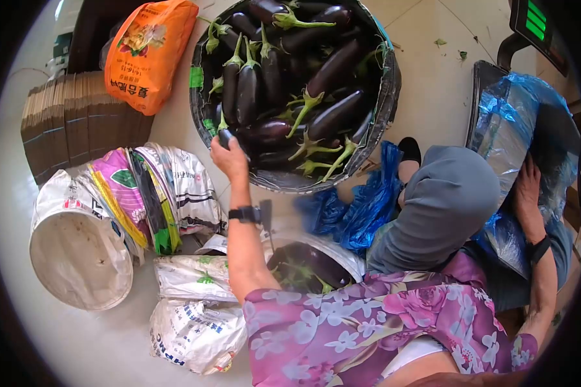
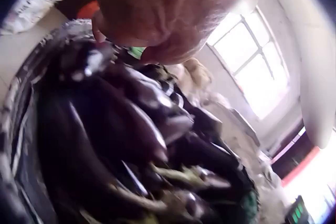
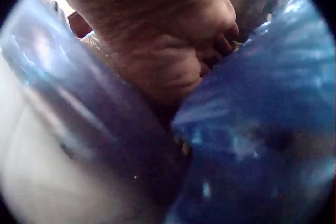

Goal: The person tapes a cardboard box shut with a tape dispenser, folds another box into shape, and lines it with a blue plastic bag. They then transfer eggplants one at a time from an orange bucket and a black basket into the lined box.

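At the left rim of a large round basket full of dark purple eggplants, my left hand grips one eggplant by its lower end, its green stem pointing up. The left wrist view shows that hand over the pile, with a glossy eggplant at its fingertips. On the right, my right hand lies within a blue plastic bag, fingers stretched along its inner side. Blue film rises on both sides of this hand in the right wrist view; its fingertips are partly hidden.
The bag sits by a scale with a green-lit display. Loose blue bags lie below the basket. Another container with eggplant is near my lap. Left are a white bucket, cardboard stack, orange sack and white sacks.
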Tool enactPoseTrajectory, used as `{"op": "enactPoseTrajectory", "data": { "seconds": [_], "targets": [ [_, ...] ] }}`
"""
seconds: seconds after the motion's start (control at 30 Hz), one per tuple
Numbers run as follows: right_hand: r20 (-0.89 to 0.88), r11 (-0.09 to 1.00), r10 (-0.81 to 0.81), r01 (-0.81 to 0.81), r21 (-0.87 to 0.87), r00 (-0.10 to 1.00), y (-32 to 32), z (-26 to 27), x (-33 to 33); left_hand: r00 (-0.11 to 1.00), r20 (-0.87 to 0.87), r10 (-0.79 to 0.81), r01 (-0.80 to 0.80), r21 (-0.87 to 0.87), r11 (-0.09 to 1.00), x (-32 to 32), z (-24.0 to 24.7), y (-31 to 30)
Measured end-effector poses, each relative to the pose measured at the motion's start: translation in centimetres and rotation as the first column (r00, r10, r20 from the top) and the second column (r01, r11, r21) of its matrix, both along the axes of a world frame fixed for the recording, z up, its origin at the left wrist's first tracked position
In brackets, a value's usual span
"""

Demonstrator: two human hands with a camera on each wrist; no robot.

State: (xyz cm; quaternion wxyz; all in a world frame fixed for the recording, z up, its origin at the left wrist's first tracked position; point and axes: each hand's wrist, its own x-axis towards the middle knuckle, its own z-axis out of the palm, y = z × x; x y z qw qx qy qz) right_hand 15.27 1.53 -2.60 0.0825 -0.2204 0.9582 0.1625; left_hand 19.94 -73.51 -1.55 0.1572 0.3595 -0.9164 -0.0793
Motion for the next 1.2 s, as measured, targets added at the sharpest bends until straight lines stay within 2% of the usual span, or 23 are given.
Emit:
{"op": "enactPoseTrajectory", "data": {
  "seconds": [0.07,0.1,0.13,0.17,0.27,0.3,0.33,0.37,0.4,0.43,0.47,0.5,0.6,0.63,0.67,0.73,0.8,0.87,0.97,1.07,1.13,1.17,1.2],
  "targets": [
    [0.019,0.998,0.063,-0.063,0.001,0.998,0.3,-0.7,-0.9,0.986,0.108,0.127,-0.144,0.163,0.976,1.2,-3.1,-5.2],
    [0.119,1.000,0.005,-0.006,0.007,0.993,-0.1,-0.3,-1.6,0.986,0.106,0.127,-0.143,0.166,0.976,0.4,-3.1,-5.2],
    [0.220,0.999,-0.053,0.050,0.019,0.974,-0.4,-0.1,-2.1,0.972,0.193,0.130,-0.159,0.142,0.977,-0.3,-3.1,-5.2],
    [0.222,0.999,-0.052,0.049,0.021,0.974,0.2,-0.7,-2.0,0.950,0.282,0.136,-0.174,0.116,0.978,-0.5,-3.0,-5.1],
    [0.087,0.999,-0.038,0.040,-0.014,0.995,1.9,-2.4,-1.8,0.929,0.330,0.169,-0.222,0.131,0.966,-1.4,-1.6,-4.5],
    [0.138,0.997,-0.047,0.054,-0.047,0.989,1.8,-1.9,-1.9,0.953,0.248,0.172,-0.227,0.218,0.949,-0.9,-1.8,-4.7],
    [0.190,0.994,-0.055,0.071,-0.081,0.980,1.3,-1.3,-1.9,0.969,0.180,0.166,-0.235,0.490,0.840,-0.8,-1.3,-4.7],
    [0.217,0.974,-0.158,0.188,-0.125,0.963,0.5,-1.0,-2.1,0.970,0.071,0.232,-0.223,0.629,0.744,-0.6,-1.2,-4.1],
    [0.217,0.972,-0.169,0.199,-0.123,0.961,1.1,-2.9,-2.3,0.951,-0.026,0.308,-0.184,0.751,0.634,-0.6,-0.4,-2.9],
    [0.272,0.869,-0.193,0.293,-0.399,0.943,2.2,-5.8,-2.1,0.925,-0.116,0.363,-0.112,0.828,0.550,-0.2,0.5,-1.5],
    [0.334,0.794,-0.204,0.355,-0.493,0.920,2.3,-5.7,-2.1,0.891,-0.186,0.414,-0.025,0.891,0.453,-0.4,2.5,1.0],
    [0.396,0.704,-0.206,0.416,-0.575,0.895,1.8,-5.0,-2.3,0.897,-0.223,0.383,0.045,0.905,0.422,-0.5,4.1,3.2],
    [0.196,0.869,-0.176,0.246,-0.429,0.965,0.3,-2.9,-2.5,0.910,-0.344,0.230,0.302,0.932,0.199,-1.6,7.4,9.9],
    [0.214,0.945,-0.067,0.131,-0.300,0.974,0.4,-0.7,-3.1,0.905,-0.403,0.139,0.379,0.909,0.171,-2.8,8.7,13.0],
    [0.214,0.956,-0.087,0.142,-0.257,0.973,0.6,-0.1,-2.8,0.883,-0.466,0.054,0.455,0.878,0.147,-3.7,10.1,16.0],
    [0.254,0.945,-0.091,0.164,-0.282,0.963,1.2,1.4,-3.1,0.871,-0.490,-0.045,0.491,0.871,0.024,-5.7,12.1,20.3],
    [0.257,0.968,-0.158,0.201,-0.149,0.953,0.4,4.8,-3.4,0.842,-0.530,-0.104,0.530,0.847,-0.029,-8.2,14.2,24.6],
    [0.292,0.953,-0.197,0.253,-0.165,0.936,1.0,4.8,-2.5,0.780,-0.589,-0.211,0.568,0.808,-0.154,-10.4,16.3,28.8],
    [0.189,0.953,-0.147,0.190,-0.235,0.971,1.7,3.6,-1.6,0.692,-0.612,-0.384,0.593,0.784,-0.181,-13.6,18.3,35.1],
    [0.208,0.928,-0.160,0.219,-0.302,0.965,2.5,4.9,-2.4,0.544,-0.598,-0.589,0.603,0.767,-0.221,-15.3,19.9,41.8],
    [0.283,0.923,-0.183,0.264,-0.280,0.941,0.9,6.0,-3.5,0.283,-0.633,-0.721,0.653,0.678,-0.339,-16.4,18.5,43.0],
    [0.360,0.922,-0.187,0.290,-0.257,0.914,0.5,6.3,-4.1,0.121,-0.556,-0.822,0.695,0.639,-0.330,-16.8,18.1,44.0],
    [0.283,0.887,-0.202,0.298,-0.354,0.938,-0.1,6.1,-4.2,0.108,-0.547,-0.830,0.693,0.640,-0.331,-17.0,18.3,44.3]
  ]
}}
